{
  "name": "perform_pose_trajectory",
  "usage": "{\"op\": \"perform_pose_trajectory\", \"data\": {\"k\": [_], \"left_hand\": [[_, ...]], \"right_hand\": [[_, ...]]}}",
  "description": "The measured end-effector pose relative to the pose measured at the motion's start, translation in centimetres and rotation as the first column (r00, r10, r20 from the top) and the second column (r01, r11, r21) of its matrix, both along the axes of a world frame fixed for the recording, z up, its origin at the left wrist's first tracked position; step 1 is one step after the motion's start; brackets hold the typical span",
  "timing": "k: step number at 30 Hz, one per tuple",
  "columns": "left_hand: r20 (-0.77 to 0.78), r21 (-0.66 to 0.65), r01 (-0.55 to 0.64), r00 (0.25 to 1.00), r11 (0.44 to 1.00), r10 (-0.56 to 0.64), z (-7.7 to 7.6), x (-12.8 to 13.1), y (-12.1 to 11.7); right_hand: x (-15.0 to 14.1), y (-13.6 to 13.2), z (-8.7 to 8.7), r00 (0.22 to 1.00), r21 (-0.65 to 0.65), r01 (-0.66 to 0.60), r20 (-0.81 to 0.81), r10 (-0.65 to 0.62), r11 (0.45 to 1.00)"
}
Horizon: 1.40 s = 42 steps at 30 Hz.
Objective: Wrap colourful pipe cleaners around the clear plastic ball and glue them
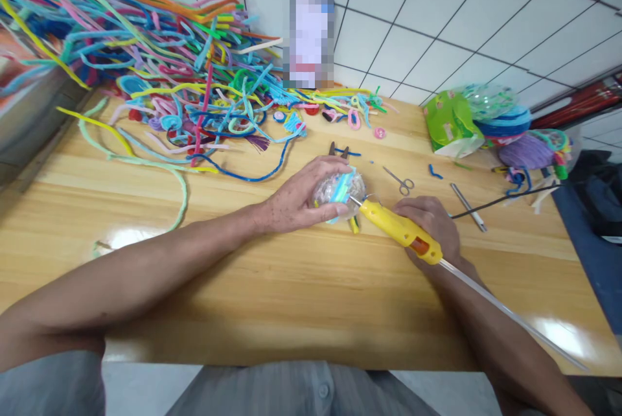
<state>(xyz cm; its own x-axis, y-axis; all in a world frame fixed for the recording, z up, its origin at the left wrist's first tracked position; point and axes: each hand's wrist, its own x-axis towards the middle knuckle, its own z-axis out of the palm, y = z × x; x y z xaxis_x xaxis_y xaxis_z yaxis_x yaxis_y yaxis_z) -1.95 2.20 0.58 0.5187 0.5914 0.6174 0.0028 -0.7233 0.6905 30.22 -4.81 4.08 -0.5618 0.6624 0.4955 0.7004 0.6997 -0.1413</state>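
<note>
Left hand (pixel 315 192): fingers and thumb curved around a clear ball (pixel 358 185), which bears blue and green strips (pixel 344 188) and sits over the middle of the counter (pixel 291 299). Right hand (pixel 432 225): closed around a yellow glue gun (pixel 396 225), grip partly hidden. Nozzle points at the ball beside the strips; contact cannot be confirmed. A clear glue stick (pixel 510 315) projects from the gun's rear. Small scissors (pixel 401 183) lie just beyond the gun.
</note>
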Motion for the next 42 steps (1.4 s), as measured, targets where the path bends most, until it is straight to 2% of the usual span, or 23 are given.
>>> {"op": "perform_pose_trajectory", "data": {"k": [3, 9, 13, 19, 26, 33, 37, 42], "left_hand": [[0.004, -0.001, 0.006, 1.000, 1.000, -0.006, 0.0, 0.0, 0.0], [0.009, -0.018, 0.015, 1.000, 1.000, -0.015, 0.0, 0.0, 0.0], [-0.001, -0.012, 0.013, 1.000, 1.000, -0.013, 0.0, 0.0, 0.0], [0.006, -0.008, 0.006, 1.000, 1.000, -0.006, 0.0, 0.0, -0.1], [-0.007, -0.013, 0.011, 1.000, 1.000, -0.011, 0.0, -0.1, 0.0], [0.011, -0.024, 0.016, 1.000, 1.000, -0.016, 0.1, -0.1, -0.1], [0.003, -0.024, 0.017, 1.000, 1.000, -0.017, 0.2, -0.1, -0.1], [-0.011, -0.038, 0.009, 1.000, 0.999, -0.010, 0.2, -0.1, -0.2]], "right_hand": [[0.0, -0.1, 0.1, 1.000, -0.001, -0.003, 0.017, 0.003, 1.000], [-0.1, -0.1, -0.7, 0.996, 0.060, 0.033, -0.085, -0.028, 0.998], [0.1, -0.2, -1.2, 0.988, 0.023, 0.104, -0.113, -0.101, 0.994], [0.3, 0.1, -1.0, 0.996, 0.067, -0.010, -0.090, 0.015, 0.998], [0.0, -0.1, 0.1, 1.000, -0.005, -0.026, -0.012, 0.026, 1.000], [0.1, 0.0, -0.1, 0.999, -0.022, 0.035, -0.003, -0.035, 0.999], [-0.1, -0.1, 0.2, 0.999, -0.043, 0.017, 0.039, -0.015, 0.999], [0.4, -0.3, -0.3, 0.993, -0.125, 0.112, 0.045, -0.107, 0.986]]}}
